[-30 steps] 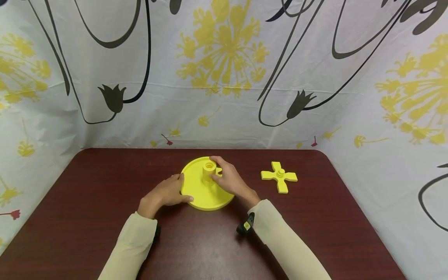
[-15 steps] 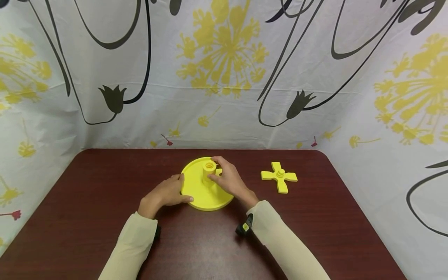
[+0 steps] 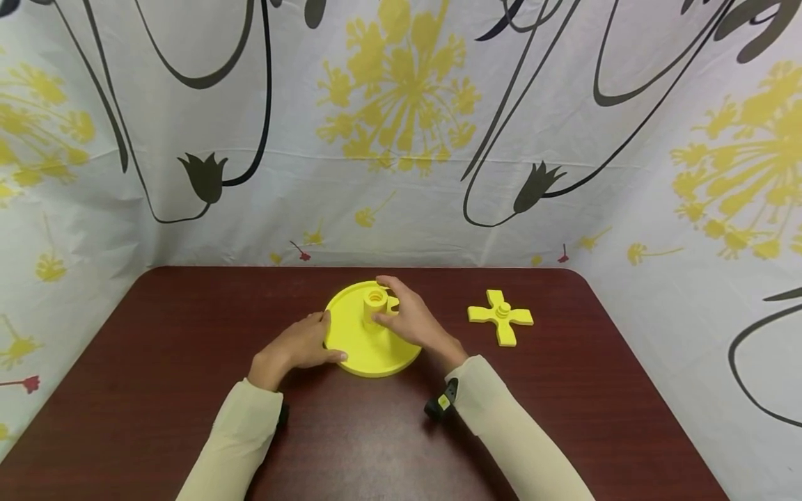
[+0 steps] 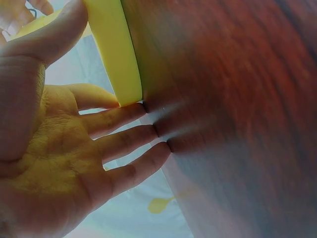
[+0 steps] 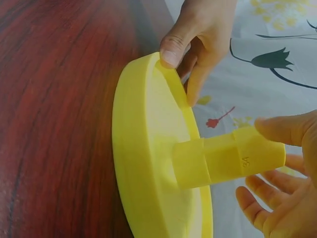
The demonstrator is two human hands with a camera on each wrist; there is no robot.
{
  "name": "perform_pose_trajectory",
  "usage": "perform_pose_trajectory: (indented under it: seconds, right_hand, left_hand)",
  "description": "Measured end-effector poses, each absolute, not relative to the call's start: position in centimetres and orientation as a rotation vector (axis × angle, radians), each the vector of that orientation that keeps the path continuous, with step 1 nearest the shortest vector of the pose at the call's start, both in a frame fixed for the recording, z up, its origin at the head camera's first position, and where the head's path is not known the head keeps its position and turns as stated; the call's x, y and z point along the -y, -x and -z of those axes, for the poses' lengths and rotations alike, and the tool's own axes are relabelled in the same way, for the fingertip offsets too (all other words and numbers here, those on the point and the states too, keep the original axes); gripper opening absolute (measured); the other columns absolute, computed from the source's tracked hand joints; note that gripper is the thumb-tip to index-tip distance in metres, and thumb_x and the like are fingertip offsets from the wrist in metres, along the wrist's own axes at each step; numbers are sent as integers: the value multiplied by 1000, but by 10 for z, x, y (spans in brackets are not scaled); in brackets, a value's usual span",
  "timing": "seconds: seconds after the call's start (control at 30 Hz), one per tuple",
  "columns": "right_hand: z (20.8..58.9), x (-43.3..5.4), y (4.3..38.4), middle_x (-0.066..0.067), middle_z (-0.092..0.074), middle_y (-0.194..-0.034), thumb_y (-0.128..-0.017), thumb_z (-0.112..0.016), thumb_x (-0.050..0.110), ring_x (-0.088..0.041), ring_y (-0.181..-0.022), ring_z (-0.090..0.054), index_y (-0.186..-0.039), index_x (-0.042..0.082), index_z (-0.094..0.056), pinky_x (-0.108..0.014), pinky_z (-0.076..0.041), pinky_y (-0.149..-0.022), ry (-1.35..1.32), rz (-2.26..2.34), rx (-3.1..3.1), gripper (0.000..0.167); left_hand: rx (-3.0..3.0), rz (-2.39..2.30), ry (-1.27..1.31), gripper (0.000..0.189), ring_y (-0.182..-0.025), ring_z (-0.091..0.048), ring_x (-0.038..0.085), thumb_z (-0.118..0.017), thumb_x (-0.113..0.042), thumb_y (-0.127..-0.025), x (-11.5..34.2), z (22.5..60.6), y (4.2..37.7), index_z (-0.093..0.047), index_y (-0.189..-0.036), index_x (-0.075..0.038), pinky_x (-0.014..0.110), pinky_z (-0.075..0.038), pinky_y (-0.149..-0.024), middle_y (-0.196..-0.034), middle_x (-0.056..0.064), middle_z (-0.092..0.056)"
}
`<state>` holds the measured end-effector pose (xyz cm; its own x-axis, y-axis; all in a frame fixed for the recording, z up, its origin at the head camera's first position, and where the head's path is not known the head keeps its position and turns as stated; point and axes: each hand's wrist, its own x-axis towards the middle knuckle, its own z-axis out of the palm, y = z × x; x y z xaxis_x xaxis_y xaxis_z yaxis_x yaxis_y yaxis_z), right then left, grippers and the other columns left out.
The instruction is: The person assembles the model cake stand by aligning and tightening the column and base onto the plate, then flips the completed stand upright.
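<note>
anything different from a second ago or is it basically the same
Only the right hand visibly moved, and slightly: its forefinger now sits a little farther from its thumb around the yellow column. No plain new hold or release shows. The left hand stays at the rim of the yellow plate; plate, column and cross-shaped piece stayed put.

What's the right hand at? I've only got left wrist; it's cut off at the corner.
Observer: Right hand has its thumb at the upper end of a yellow post.
Operator: Post's top, solid?
Observer: No, head view shows a round opening in it.
Operator: Any other parts out?
Observer: A yellow four-armed piece lies on the table, right of the round plate and apart from it.
</note>
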<state>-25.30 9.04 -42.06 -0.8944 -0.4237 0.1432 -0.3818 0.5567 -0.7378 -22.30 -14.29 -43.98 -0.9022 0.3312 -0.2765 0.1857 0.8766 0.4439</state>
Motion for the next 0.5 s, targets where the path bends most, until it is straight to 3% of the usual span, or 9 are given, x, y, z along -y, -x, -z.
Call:
perform_pose_trajectory:
  seconds: [0.17,0.5]
  right_hand:
    - [419,-92,254,-16,-56,-138,-90,-72,4,-31,-125,-56,-143,3,-47,-46,-52,-96,726,1256,-2740,58]
    - [424,-91,255,-15,-60,-133,-88,-74,6,-31,-117,-61,-139,3,-52,-42,-55,-91,689,1269,-2789,55]
  left_hand:
    - [-2702,-584,-376,100,-141,-35,44,-72,-46,-88,142,438,222,-22,-152,11,55,-34,-112,-154,30,-32]
    - [-2699,-580,-372,99,-141,-36,44,-72,-46,-88,141,438,222,-22,-152,11,55,-34,-112,-154,30,-32]
